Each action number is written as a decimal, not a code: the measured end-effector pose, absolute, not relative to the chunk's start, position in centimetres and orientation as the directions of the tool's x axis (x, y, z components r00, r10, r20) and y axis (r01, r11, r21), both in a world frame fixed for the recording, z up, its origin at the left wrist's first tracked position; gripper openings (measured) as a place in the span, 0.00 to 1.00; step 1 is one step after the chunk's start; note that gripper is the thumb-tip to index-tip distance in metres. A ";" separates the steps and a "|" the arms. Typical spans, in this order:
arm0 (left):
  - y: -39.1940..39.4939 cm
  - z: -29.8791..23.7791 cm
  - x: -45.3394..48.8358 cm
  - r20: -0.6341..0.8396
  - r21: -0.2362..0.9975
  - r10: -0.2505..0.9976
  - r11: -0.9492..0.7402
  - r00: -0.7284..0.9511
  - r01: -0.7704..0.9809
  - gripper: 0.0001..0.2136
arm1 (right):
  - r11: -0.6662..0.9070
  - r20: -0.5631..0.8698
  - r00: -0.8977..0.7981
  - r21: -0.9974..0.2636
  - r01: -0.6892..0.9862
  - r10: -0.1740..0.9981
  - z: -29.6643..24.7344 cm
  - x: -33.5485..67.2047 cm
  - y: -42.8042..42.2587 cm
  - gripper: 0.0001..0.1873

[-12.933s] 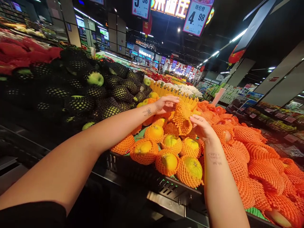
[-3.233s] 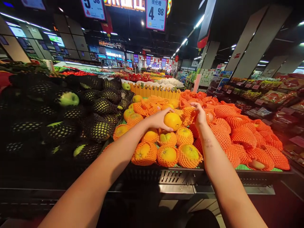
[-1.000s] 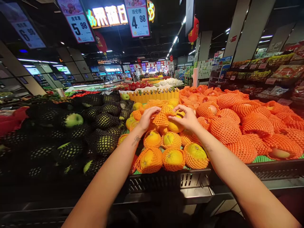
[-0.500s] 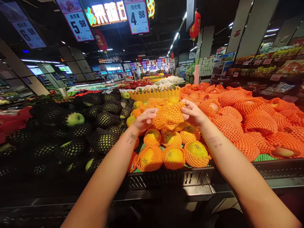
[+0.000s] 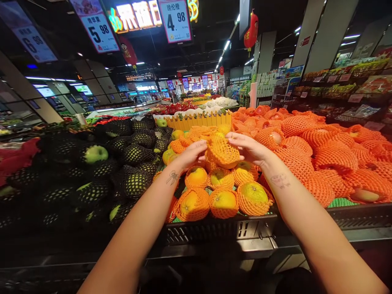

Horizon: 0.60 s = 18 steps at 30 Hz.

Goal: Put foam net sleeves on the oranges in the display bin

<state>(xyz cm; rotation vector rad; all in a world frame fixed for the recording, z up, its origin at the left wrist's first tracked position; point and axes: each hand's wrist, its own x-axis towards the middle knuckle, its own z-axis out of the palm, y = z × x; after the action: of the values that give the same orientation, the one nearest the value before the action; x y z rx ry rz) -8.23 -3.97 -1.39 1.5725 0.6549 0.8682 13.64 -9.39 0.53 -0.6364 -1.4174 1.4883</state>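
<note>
An orange in an orange foam net sleeve [image 5: 224, 152] is held up between my two hands over the front rows of fruit. My left hand [image 5: 193, 153] grips its left side, fingertips partly hidden behind the net. From the right, my right hand [image 5: 249, 148] has its fingers along the top and side of the sleeve, with a fingertip showing lower down. Beneath them sit more netted oranges, among them a front-row orange [image 5: 224, 203] and a greenish-yellow one [image 5: 253, 194], their tops bare of net.
Green apples in black nets [image 5: 136, 183] are heaped on the left. Fruit in reddish-orange nets [image 5: 333, 157] fills the right side. A black slatted crate edge [image 5: 208, 232] runs along the front, and a small yellow fence [image 5: 199, 121] stands behind the oranges.
The sleeve, earlier stretched wide and flat between my hands, now sits rounder and more upright. My left hand has shifted right, and my right hand's fingers have spread along the sleeve.
</note>
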 end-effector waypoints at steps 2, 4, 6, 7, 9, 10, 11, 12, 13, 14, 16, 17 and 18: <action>-4.3 -1.0 -8.4 0.133 0.982 0.729 -0.190 0.672 0.012 0.23 | 0.073 0.161 -0.365 -0.967 -0.243 0.917 0.4 13.9 -8.8 0.21; -4.7 -0.7 -8.6 0.111 0.968 0.666 -0.242 0.738 0.073 0.26 | 0.062 0.126 -0.293 -0.974 -0.219 0.948 0.3 14.3 -8.2 0.22; -4.8 -0.6 -8.5 0.112 0.959 0.646 -0.268 0.755 0.087 0.25 | 0.087 0.134 -0.214 -0.972 -0.217 0.967 0.1 14.7 -7.8 0.23; -4.8 -0.6 -8.4 0.115 0.961 0.649 -0.264 0.752 0.081 0.25 | 0.101 0.146 -0.190 -0.968 -0.230 0.971 0.1 14.7 -7.7 0.22; -4.8 -0.8 -8.0 0.128 0.967 0.666 -0.247 0.735 0.055 0.24 | 0.124 0.176 -0.181 -0.956 -0.268 0.968 0.1 14.6 -7.8 0.23; -4.8 -0.9 -7.8 0.138 0.969 0.673 -0.244 0.727 0.042 0.23 | 0.133 0.193 -0.191 -0.949 -0.286 0.963 0.2 14.5 -8.0 0.23; -4.8 -0.9 -7.5 0.149 0.969 0.677 -0.246 0.721 0.032 0.24 | 0.143 0.210 -0.203 -0.943 -0.300 0.956 0.2 14.2 -8.2 0.22; -4.8 -1.0 -7.3 0.161 0.967 0.680 -0.252 0.716 0.022 0.24 | 0.154 0.227 -0.213 -0.938 -0.310 0.950 0.3 14.0 -8.4 0.22; -4.9 -1.0 -7.1 0.173 0.965 0.681 -0.262 0.711 0.017 0.23 | 0.168 0.244 -0.218 -0.934 -0.316 0.945 0.4 13.7 -8.5 0.22; -5.0 -1.0 -7.0 0.187 0.960 0.680 -0.279 0.709 0.014 0.22 | 0.183 0.260 -0.218 -0.930 -0.320 0.941 0.5 13.5 -8.7 0.21; -5.2 -0.8 -6.8 0.228 0.944 0.668 -0.329 0.708 0.006 0.18 | 0.207 0.282 -0.208 -0.924 -0.322 0.937 0.6 13.4 -8.8 0.21; -5.3 -0.7 -6.8 0.244 0.937 0.663 -0.348 0.708 0.003 0.18 | 0.212 0.282 -0.200 -0.926 -0.311 0.938 0.7 13.6 -8.8 0.22; -5.3 -0.6 -6.9 0.259 0.935 0.662 -0.355 0.703 -0.009 0.19 | 0.207 0.267 -0.197 -0.937 -0.281 0.943 0.7 14.0 -8.8 0.23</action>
<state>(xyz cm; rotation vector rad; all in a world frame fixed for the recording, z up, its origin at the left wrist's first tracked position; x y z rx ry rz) -6.88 -5.33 -0.60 1.8143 0.5148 0.7643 13.96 -8.81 0.72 -0.7200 -1.2828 1.3015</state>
